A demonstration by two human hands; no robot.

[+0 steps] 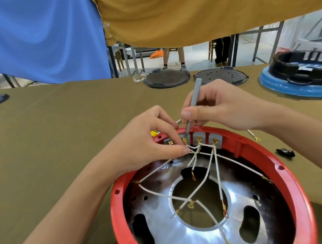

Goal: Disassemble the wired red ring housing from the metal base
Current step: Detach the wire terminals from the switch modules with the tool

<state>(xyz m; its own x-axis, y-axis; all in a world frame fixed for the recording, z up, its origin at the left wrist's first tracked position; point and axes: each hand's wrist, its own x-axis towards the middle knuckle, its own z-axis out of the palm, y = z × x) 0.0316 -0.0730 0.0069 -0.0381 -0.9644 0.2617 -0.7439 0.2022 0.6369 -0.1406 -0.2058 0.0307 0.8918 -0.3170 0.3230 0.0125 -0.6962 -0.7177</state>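
Nearest the camera, the red ring [300,194] sits on the metal base [205,235], both on the counter [53,139]. White wires [211,168] run to the terminals [199,140] at the ring's far wall. The left hand [146,143] pinches a wire at a terminal, fingers together. The right hand [223,107] grips a grey tool [192,104], tip at the terminal. Lever gently; pull on the connector, not on the wire.
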